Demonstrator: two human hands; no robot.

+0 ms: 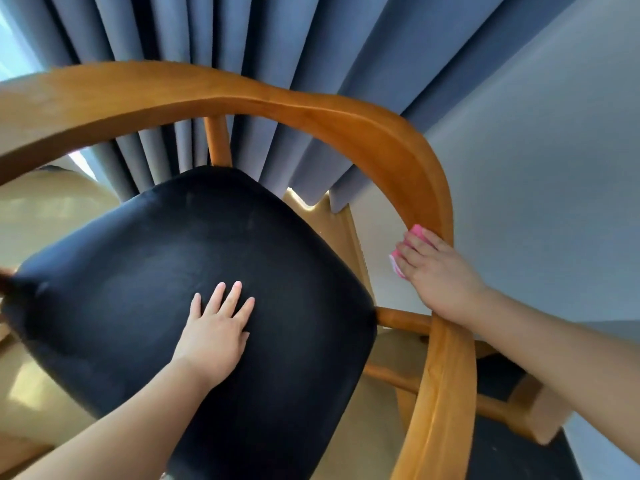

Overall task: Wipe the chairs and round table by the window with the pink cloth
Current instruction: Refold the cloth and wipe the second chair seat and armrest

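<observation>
1. Presently, the fingers (412,252) of the right hand (441,275) are laid fairly straight and close together over the small folded pink cloth (416,233). The cloth is pressed against the inner face of the curved honey-coloured wooden arm rail (381,143); nothing is seen to be curled round or pinched.
2. The cloth is found at the right-hand bend of the rail. It is mostly hidden under the hand, with only its upper and lower edges showing.
3. The fingers of the left hand (214,330) are slightly spread and rested flat on the black padded leather seat (138,271), by which the chair is steadied.
4. The step in hand is judged to be the wiping of the rail. It is best done with even pressure through the flat fingers, with the cloth drawn along the curve in long passes. The inner face, top and outer edge can then each be covered in turn.
5. A firm brace on the seat is advised, so that the chair is not shoved into the grey-blue pleated curtain (242,36) just behind it.
6. Whether the seat has been wiped cannot be told, and the round table cannot be made out for certain.
</observation>
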